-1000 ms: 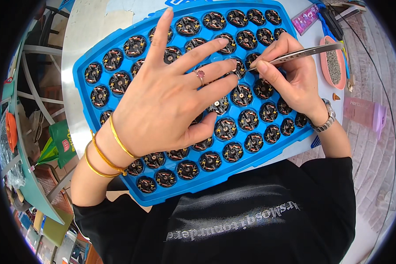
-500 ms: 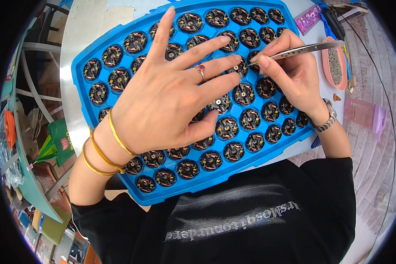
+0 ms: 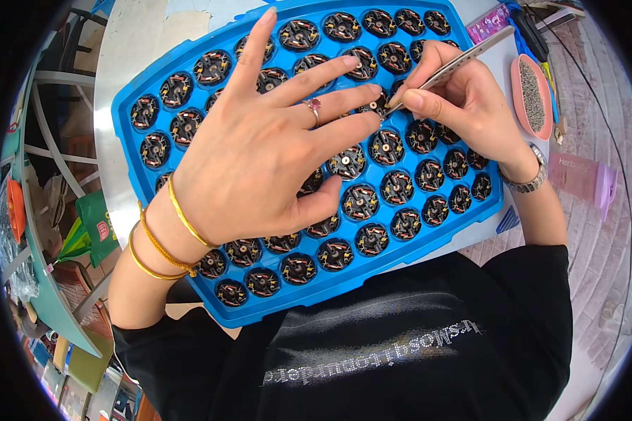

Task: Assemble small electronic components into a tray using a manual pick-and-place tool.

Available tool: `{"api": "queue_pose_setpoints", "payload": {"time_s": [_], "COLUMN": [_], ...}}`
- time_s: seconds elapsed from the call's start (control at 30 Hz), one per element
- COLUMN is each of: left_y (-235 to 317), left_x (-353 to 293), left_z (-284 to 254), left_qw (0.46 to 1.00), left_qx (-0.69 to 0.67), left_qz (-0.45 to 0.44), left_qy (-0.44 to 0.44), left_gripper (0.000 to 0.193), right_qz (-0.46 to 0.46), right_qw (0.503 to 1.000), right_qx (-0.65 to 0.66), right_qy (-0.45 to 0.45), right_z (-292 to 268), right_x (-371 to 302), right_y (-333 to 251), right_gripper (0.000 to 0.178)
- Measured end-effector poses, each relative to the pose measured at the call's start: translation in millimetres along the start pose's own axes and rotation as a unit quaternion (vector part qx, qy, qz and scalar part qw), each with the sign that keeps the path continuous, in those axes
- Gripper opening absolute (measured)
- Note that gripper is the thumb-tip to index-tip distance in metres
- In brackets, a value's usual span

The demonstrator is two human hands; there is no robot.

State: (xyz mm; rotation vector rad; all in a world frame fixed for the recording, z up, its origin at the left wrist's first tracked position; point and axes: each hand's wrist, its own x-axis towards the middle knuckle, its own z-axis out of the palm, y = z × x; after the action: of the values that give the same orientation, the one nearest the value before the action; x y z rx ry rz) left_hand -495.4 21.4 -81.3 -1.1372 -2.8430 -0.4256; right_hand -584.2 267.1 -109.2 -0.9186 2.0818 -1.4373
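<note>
A blue tray holds several round black parts in rows of pockets, each with small copper-coloured and yellow pieces on it. My left hand is spread over the middle of the tray, its fingers stretched toward the right and far side. My right hand pinches metal tweezers between thumb and fingers. Their tips point down-left at a round black part beside my left fingertips. Whether the tips grip anything is too small to tell. My left hand hides many parts under it.
Right of the tray stands a pink dish of small grey pieces. A clear pinkish container with a lilac end lies nearer me. A dark cable runs down the right. At left are a green bag and a teal tabletop.
My right hand has tilted the tweezers steeper and moved their tips slightly left and nearer me. My left hand has barely shifted.
</note>
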Motion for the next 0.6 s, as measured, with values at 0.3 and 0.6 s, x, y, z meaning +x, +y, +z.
{"api": "queue_pose_setpoints", "payload": {"time_s": [0.3,0.6], "left_y": [-2,-2], "left_x": [-3,-1], "left_z": [1,2], "left_qw": [1.000,1.000], "left_qx": [-0.002,-0.015], "left_qz": [-0.005,-0.003], "left_qy": [0.006,0.002], "left_gripper": [0.050,0.051], "right_qz": [-0.192,0.019], "right_qw": [0.930,1.000], "right_qx": [-0.304,0.011], "right_qy": [-0.072,0.022], "right_z": [10,4], "right_x": [0,-10], "right_y": [-31,0], "right_gripper": [0.013,0.015]}}
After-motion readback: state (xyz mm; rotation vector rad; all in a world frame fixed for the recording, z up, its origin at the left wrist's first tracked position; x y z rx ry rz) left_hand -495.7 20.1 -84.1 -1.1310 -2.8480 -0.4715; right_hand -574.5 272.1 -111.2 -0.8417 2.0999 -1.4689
